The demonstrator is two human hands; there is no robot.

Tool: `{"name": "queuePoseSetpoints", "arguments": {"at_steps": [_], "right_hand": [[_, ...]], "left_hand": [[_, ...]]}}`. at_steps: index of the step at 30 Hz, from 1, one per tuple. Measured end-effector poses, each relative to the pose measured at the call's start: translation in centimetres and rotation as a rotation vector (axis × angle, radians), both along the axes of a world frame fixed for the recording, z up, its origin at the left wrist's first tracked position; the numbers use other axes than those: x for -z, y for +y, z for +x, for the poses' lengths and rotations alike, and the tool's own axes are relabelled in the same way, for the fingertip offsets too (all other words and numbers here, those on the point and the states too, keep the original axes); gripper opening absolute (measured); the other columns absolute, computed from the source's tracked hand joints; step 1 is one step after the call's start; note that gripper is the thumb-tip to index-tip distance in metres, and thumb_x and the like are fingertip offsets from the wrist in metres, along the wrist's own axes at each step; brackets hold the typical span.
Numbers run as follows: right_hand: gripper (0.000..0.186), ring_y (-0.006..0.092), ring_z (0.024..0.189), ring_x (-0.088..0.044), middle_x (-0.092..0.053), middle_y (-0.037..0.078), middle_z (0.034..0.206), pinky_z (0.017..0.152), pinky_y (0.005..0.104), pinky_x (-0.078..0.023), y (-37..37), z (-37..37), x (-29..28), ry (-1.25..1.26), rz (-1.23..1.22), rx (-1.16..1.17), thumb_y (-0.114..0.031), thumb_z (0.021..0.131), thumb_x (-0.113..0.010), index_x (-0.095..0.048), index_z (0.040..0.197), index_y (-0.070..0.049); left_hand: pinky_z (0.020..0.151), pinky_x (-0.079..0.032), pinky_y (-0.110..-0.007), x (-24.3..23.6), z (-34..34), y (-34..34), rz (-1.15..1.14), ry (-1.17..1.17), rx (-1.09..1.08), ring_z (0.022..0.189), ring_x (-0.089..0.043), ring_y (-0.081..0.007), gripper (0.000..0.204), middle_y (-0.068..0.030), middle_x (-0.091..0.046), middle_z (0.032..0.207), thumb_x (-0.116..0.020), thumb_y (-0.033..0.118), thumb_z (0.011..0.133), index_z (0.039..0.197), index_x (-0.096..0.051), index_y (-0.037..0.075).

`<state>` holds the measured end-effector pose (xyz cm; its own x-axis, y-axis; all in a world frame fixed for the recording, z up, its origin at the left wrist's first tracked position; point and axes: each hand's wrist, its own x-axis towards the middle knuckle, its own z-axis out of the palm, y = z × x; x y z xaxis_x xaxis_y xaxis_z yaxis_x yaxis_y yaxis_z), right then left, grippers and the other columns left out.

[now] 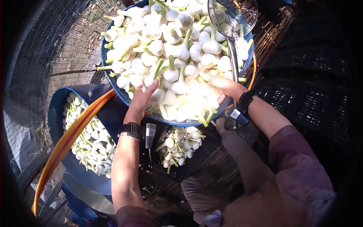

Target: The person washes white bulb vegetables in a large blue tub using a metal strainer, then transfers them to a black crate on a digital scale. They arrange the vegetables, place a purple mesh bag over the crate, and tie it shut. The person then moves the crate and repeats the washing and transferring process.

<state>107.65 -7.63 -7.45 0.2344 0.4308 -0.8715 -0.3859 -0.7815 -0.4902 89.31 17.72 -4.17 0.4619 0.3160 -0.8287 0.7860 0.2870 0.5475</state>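
Note:
A wide blue tub is heaped with white garlic bulbs with short green stems. At the tub's near left side, my left hand rests against the heap, thumb and fingers apart; its lower fingers are partly hidden. My right hand reaches into the bulbs at the near right, fingers spread around them and washed out by bright sunlight. Neither hand visibly grips a bulb. A wire skimmer lies across the tub's right side, its metal handle passing beside my right hand.
Left of the tub, a blue barrel holds more garlic. An orange-yellow hose curves past its opening. Below the tub is another pile of garlic. Black perforated crates stand at the right. Mesh netting borders the far left.

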Motion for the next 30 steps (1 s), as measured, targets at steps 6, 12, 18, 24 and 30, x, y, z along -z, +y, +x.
{"name": "queuePoseSetpoints", "arguments": {"at_steps": [6, 12, 18, 24, 30], "right_hand": [[0.068, 0.0203, 0.08, -0.064, -0.053, 0.015, 0.116, 0.044, 0.0341, -0.056, 2.6, -0.3, -1.0, 0.1, -0.071, -0.071, -0.058, 0.086, -0.047, -0.039, 0.135, -0.01], [0.08, 0.0186, 0.078, -0.062, -0.056, 0.016, 0.111, 0.052, 0.0373, -0.056, 2.2, -0.2, 0.5, 0.209, -0.006, -0.027, -0.062, 0.084, -0.051, -0.034, 0.135, -0.002], [0.067, 0.0261, 0.101, -0.058, -0.05, 0.019, 0.125, 0.061, 0.0431, -0.057, 0.5, -1.1, -0.8, 0.13, 0.074, -0.045, -0.048, 0.088, -0.053, -0.035, 0.135, -0.004], [0.047, 0.019, 0.089, -0.062, -0.06, 0.01, 0.108, 0.062, 0.0338, -0.056, 2.5, -2.4, -0.5, 0.123, 0.141, -0.05, -0.027, 0.088, -0.058, -0.045, 0.129, -0.007], [0.046, 0.0145, 0.084, -0.061, -0.06, 0.01, 0.102, 0.068, 0.0286, -0.054, 3.4, -3.1, -3.8, 0.192, 0.244, 0.173, -0.006, 0.086, -0.06, -0.042, 0.128, -0.002]], "left_hand": [[0.099, -0.027, -0.06, 3.9, 0.1, -2.9, -0.188, -0.039, -0.066, 0.134, -0.028, -0.0338, 0.118, -0.0231, -0.028, 0.145, -0.07, 0.064, 0.068, 0.145, -0.008, -0.001], [0.092, -0.039, -0.055, 5.5, 0.3, -3.1, -0.295, -0.136, -0.078, 0.122, -0.043, -0.0317, 0.095, -0.0194, -0.035, 0.14, -0.064, 0.059, 0.078, 0.142, -0.022, 0.002], [0.088, -0.049, -0.038, 5.0, 0.1, -4.3, -0.52, -0.204, -0.249, 0.109, -0.055, -0.0226, 0.068, -0.0147, -0.052, 0.124, -0.068, 0.037, 0.083, 0.129, -0.041, -0.005], [0.08, -0.053, -0.032, 4.8, 1.1, -5.7, -0.589, -0.301, -0.32, 0.096, -0.061, -0.0172, 0.051, -0.0105, -0.06, 0.111, -0.065, 0.032, 0.086, 0.121, -0.051, -0.001], [0.078, -0.051, -0.028, 1.7, 1.0, -6.6, -0.409, -0.377, -0.259, 0.096, -0.06, -0.0137, 0.043, -0.0073, -0.061, 0.109, -0.061, 0.032, 0.087, 0.118, -0.055, 0.002]]}}
